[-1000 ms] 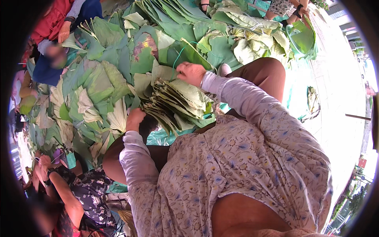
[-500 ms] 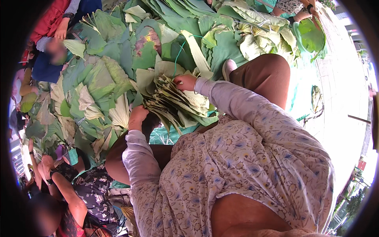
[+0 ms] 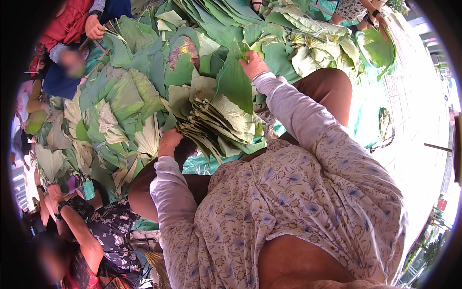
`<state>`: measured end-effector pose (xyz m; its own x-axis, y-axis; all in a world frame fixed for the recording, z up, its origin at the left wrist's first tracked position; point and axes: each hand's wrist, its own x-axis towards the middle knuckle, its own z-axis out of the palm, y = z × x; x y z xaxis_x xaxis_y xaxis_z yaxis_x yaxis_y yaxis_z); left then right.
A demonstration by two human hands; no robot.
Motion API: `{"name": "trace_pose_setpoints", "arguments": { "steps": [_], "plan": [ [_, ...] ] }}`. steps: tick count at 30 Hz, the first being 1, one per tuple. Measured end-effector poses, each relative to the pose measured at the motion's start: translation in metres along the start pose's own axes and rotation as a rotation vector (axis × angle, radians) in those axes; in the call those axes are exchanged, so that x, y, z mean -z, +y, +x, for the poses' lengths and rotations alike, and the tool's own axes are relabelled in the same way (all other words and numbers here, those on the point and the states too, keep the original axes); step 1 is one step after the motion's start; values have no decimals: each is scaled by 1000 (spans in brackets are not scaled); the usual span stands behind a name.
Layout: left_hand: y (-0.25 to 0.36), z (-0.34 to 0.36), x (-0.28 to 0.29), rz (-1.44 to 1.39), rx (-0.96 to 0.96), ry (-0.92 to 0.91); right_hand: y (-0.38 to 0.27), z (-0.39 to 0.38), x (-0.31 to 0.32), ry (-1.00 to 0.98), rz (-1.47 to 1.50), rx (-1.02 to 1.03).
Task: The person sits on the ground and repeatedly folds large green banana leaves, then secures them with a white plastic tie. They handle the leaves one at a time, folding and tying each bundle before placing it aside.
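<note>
Since the earlier frame, the right grip (image 3: pixel 254 66) has been raised from the leaf stack (image 3: pixel 226 123), and 1 green leaf (image 3: pixel 236 79) has been brought up flat behind it. At far left, a broad pile of leaves (image 3: pixel 120 94) is spread beside the stack. The left grip (image 3: pixel 169 143) is curled at the stack's left edge; whether leaves are pinched there cannot be told. Farther right, the green leaf is held near its top, between closed fingers of the right grip.
</note>
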<state>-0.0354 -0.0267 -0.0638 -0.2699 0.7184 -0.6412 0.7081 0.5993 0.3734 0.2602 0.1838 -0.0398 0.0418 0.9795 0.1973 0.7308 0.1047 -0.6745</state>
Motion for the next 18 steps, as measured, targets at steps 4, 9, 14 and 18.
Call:
{"name": "trace_pose_setpoints", "arguments": {
  "steps": [4,9,14,18],
  "plan": [
    [25,-10,10,-11,71,-48,-13,-27,6,-261,130,370],
    [14,-4,5,1,48,-26,-11,-90,-33,-775,30,477],
    [8,1,4,111,82,-27,-15,-90,-50,-626,71,481],
    [7,-2,3,53,25,-13,-19,-66,-38,-454,-93,328]
  ]
}}
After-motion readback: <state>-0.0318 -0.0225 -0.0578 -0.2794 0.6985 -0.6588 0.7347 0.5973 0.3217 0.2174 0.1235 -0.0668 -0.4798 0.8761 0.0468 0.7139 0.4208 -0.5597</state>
